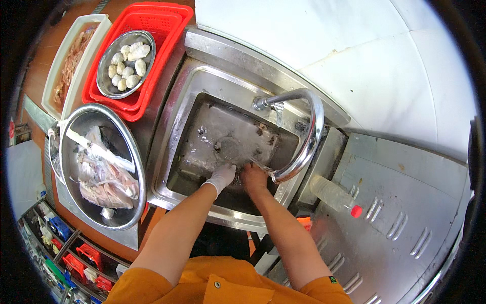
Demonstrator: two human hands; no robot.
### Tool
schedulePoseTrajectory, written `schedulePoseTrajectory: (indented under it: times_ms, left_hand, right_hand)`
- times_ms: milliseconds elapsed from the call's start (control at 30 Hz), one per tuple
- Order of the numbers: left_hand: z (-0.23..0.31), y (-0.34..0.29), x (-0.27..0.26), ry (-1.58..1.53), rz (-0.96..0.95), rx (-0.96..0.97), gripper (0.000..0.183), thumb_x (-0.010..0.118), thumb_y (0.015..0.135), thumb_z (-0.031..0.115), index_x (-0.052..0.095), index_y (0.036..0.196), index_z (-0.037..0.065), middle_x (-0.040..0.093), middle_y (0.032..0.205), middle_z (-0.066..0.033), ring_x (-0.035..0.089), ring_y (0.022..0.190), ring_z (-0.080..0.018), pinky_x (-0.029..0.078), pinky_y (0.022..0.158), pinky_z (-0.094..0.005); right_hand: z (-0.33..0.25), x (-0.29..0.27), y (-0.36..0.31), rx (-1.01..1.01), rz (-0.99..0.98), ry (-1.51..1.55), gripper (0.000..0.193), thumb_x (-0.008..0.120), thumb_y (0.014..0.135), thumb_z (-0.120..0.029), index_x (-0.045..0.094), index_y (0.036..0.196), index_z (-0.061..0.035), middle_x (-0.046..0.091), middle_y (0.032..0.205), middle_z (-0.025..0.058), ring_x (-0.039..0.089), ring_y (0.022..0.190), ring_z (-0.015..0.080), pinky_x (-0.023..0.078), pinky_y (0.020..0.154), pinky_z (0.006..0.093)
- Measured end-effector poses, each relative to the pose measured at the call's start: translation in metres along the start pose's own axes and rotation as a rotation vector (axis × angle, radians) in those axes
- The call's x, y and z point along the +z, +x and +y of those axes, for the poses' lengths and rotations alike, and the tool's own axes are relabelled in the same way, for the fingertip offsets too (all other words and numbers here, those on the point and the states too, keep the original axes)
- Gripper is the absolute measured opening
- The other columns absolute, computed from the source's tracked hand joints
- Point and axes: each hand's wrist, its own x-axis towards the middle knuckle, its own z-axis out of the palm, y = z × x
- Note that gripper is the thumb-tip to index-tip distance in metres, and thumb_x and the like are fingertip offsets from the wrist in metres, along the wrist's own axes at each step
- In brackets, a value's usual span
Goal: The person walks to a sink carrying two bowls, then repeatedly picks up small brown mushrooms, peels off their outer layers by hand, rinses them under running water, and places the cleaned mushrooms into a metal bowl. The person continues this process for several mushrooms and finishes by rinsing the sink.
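Both my hands are low inside a steel sink point(174, 175), side by side near its front wall. A thin white glove covers my left hand point(223, 176), its fingers curled in. My right hand point(254, 177) is bare and also curled, close to the left one. Whatever they hold, if anything, is hidden by the hands and splashing water. A curved chrome tap point(316, 121) arches over from the back right, and its mouth sits just beside my right hand, with water running. Dark scraps lie on the wet sink floor around the drain point(229, 148).
Left of the sink, a steel bowl point(139, 172) holds fish pieces and a white-handled tool. Behind it, red baskets point(162, 23) carry a bowl of pale round lumps point(129, 66), beside a white tub point(76, 76) of meat strips. A plastic bottle point(331, 192) lies at right.
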Motion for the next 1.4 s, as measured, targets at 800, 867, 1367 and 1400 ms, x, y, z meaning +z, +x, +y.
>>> schedulePoseTrajectory:
  times_ms: [800,867,1367,1400]
  left_hand:
    - [0.002,-0.056,-0.05,-0.204,-0.686,0.206,0.039,0.064,0.093,0.041,0.078,0.102,0.007,0.077,0.102,-0.0101,0.067,0.094,-0.0277,0.05,0.088,-0.0373]
    - [0.003,-0.052,-0.061,0.131,-0.775,0.519,0.047,0.065,0.092,0.049,0.077,0.113,0.009,0.076,0.115,-0.0144,0.069,0.106,-0.0323,0.051,0.094,-0.0415]
    - [-0.001,-0.093,-0.091,0.433,-0.457,0.356,0.043,0.075,0.075,0.029,0.078,0.114,0.01,0.076,0.107,-0.0182,0.071,0.102,-0.0362,0.054,0.096,-0.0426]
    - [-0.003,-0.091,-0.098,0.316,-0.459,0.3,0.041,0.075,0.076,0.028,0.077,0.112,0.008,0.076,0.105,-0.017,0.072,0.099,-0.0337,0.054,0.093,-0.0406]
  right_hand:
    - [-0.083,-0.169,0.076,0.132,0.154,0.058,0.056,0.066,0.096,-0.044,0.065,0.132,0.0002,0.063,0.128,0.0295,0.058,0.122,0.0468,0.048,0.105,0.0539]
    - [-0.084,-0.148,0.075,0.145,0.059,0.066,0.055,0.066,0.097,-0.046,0.066,0.127,-0.0004,0.066,0.12,0.029,0.06,0.118,0.0466,0.051,0.098,0.0554]
    - [-0.097,-0.064,0.005,0.198,-0.387,0.486,0.022,0.068,0.097,-0.018,0.073,0.112,-0.0027,0.072,0.095,0.0205,0.069,0.093,0.0383,0.054,0.083,0.0457]
    - [-0.096,-0.075,0.025,0.187,-0.115,0.702,0.024,0.068,0.098,-0.019,0.072,0.116,-0.0034,0.072,0.098,0.0189,0.068,0.096,0.0353,0.053,0.086,0.0435]
